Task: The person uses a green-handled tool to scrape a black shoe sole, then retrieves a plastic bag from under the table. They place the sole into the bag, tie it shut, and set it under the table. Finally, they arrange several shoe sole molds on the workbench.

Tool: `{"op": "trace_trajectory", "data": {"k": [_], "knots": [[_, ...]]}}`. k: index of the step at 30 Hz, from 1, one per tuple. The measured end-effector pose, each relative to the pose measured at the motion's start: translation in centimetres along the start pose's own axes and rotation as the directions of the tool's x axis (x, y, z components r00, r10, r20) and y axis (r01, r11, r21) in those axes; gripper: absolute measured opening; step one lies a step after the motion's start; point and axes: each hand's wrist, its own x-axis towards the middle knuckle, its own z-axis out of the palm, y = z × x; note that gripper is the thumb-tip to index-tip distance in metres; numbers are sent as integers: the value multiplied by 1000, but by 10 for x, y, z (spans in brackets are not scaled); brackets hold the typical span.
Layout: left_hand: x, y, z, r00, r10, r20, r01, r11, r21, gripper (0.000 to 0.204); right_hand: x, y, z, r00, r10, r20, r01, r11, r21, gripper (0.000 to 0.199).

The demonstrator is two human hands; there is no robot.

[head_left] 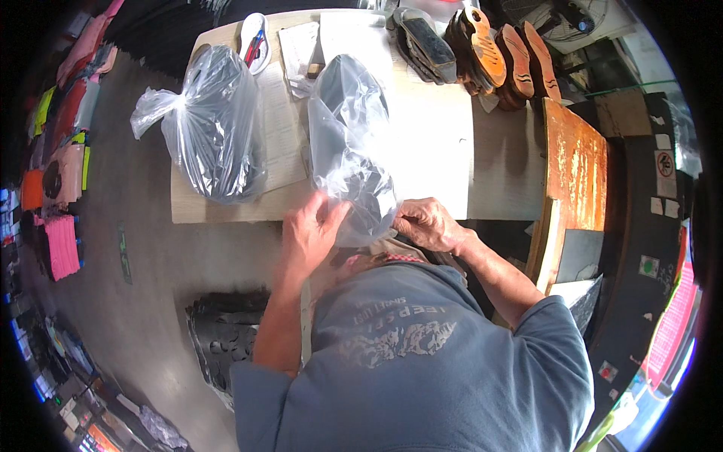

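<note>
Here both hands are working at the mouth of a clear plastic bag (348, 143) that is lying on the pale worktable (444, 151), its open end hanging over the near edge. The left hand (310, 233) is pinching the loose film with thumb and fingers closed on it, and the right hand (428, 224) is gripping the other side of the mouth, fingers curled tight around the gathered plastic. Inside the bag dark soles are showing through, filling most of its length, so the filling is looking finished and the closing is under way; no knot is showing yet, and the mouth is only being drawn together.

Just to the left on the table a second bag (215, 124) of dark soles is sitting with its neck already twisted and tied off, which reads as one bundle done. Under it paper sheets (279, 128) are lying flat. Further back a small white dish (254, 34) is holding a few small tools, and along the far edge a row of unbagged soles (489, 53), dark grey and orange-brown, is standing on edge, probably waiting. Down on the floor beside the left forearm a stack of black treaded soles (226, 331) is resting, so more stock seems to be left over.
</note>
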Motion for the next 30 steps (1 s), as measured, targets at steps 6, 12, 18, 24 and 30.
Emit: {"op": "trace_trajectory", "data": {"k": [6, 12, 18, 24, 30], "knots": [[-25, 0, -4, 898, 440, -8, -438, 895, 85, 10, -25, 18, -14, 1000, 3, 30, 1, 992, -127, 9], [-30, -50, 9, 935, 320, 155, -336, 938, 87, 14, -7, 61, -7, 993, -118, 27, 120, 923, -366, 9], [-27, -85, 43, 923, 335, 188, -364, 919, 153, 15, 27, 86, 14, 976, -164, 145, 212, 872, -440, 8], [-19, -79, 19, 948, 132, 289, -186, 968, 167, 21, 30, 93, 13, 920, -304, 247, 391, 691, -608, 9], [22, -66, 12, 989, -48, -142, -29, 869, -494, 37, 36, 97, 23, 970, -123, 210, 226, 778, -587, 11]]}}
